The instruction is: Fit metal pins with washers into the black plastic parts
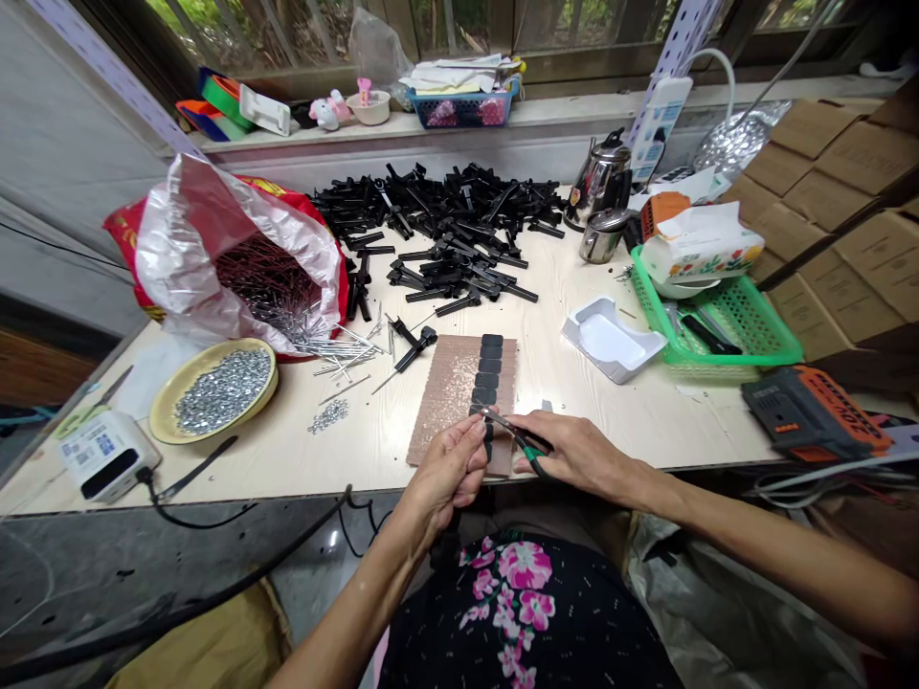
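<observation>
Hands: left hand [449, 469] pinches a small black piece [489, 446] at the board's near end; right hand [574, 455] is clenched round green-handled pliers [515, 435], whose tips meet the left fingertips.
Table [359, 450]: pale top carrying everything, with the work at its near edge.
Black clips [445, 225]: a big heap at the far side, well apart from the hands.
Bag [236, 249]: lies open on the left, spilling metal pins [337, 346].
Board [449, 392]: brown and ridged, with a row of black pieces [490, 368] down its right side.
Dish [167, 411]: yellow, filled with small silver parts, left of the board.
Grip: I judge the nose should bite squarely, with the piece steadied close by and fingertips kept clear of the tips.
</observation>
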Demonstrator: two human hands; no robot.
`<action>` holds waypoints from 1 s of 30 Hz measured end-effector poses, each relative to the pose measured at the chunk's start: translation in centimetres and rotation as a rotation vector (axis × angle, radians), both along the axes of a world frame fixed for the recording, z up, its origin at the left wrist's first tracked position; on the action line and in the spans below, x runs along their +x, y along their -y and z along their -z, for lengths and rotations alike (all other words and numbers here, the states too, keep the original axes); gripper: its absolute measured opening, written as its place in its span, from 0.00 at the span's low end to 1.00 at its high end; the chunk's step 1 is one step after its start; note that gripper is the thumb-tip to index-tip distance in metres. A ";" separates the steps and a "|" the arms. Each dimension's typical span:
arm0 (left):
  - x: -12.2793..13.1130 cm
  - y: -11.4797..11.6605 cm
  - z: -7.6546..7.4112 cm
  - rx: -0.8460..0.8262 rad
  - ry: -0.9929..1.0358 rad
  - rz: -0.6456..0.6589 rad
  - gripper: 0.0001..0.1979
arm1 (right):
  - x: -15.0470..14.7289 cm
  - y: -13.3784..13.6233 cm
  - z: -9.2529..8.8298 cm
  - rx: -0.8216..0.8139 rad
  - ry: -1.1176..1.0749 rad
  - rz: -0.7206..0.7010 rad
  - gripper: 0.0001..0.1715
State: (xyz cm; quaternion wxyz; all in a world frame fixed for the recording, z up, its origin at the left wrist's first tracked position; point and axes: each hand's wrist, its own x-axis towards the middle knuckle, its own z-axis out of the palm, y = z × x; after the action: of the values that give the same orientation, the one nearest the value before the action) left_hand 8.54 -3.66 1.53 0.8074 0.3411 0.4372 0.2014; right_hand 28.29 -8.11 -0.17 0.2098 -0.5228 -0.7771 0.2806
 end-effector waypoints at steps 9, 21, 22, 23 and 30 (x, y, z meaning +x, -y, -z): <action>-0.3 -0.7 -0.4 -0.104 0.038 0.077 0.19 | 0.8 0.1 -0.4 0.034 0.106 -0.052 0.32; -0.2 -1.3 0.9 -0.125 0.037 0.053 0.22 | 1.8 -0.6 0.6 -0.062 0.027 0.009 0.29; -0.2 -1.3 0.9 -0.113 0.029 0.064 0.22 | 1.8 -0.6 0.6 -0.030 0.064 -0.006 0.29; -0.2 -1.3 1.0 -0.104 0.025 0.075 0.22 | 1.9 -0.6 0.5 0.001 0.095 -0.019 0.28; -0.3 -1.5 0.4 -0.116 0.057 0.090 0.24 | 2.1 -0.5 0.6 0.026 0.102 -0.090 0.31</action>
State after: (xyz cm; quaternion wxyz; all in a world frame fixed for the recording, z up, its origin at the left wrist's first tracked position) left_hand 8.26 -2.21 1.16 0.8462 0.3070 0.4094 0.1488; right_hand 30.41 -7.59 -0.80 0.1642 -0.4980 -0.8132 0.2525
